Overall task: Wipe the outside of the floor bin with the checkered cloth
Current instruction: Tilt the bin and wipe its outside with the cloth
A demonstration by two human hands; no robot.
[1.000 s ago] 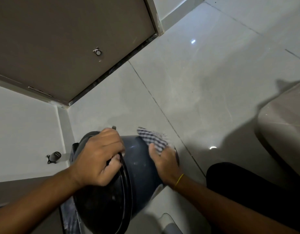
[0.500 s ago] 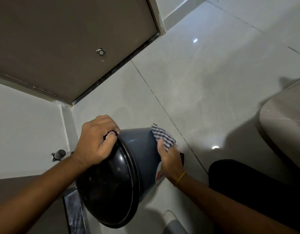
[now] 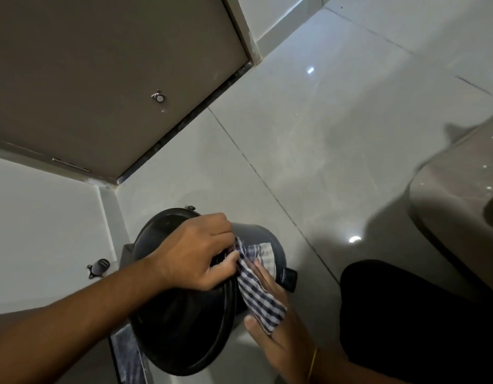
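The dark grey floor bin (image 3: 256, 236) lies tilted on its side on the tiled floor, its black lid (image 3: 181, 328) facing me. My left hand (image 3: 192, 253) grips the lid's rim at the top. The blue-and-white checkered cloth (image 3: 259, 297) drapes over the bin's side near the rim. My right hand (image 3: 278, 325) holds the cloth against the bin wall, its fingers partly under the fabric. A black pedal tab (image 3: 289, 278) sticks out from the bin's base end.
A brown door (image 3: 101, 79) stands at the back left, with a door stopper (image 3: 158, 97) on it. A small black floor fitting (image 3: 98, 268) sits by the white wall. A glossy rounded fixture (image 3: 455, 212) is on the right. My dark-clothed knee (image 3: 406, 314) is at lower right.
My right hand has slid with the cloth from the bin's far end toward the lid rim. The bin has turned, and my left hand has shifted its grip along the rim.
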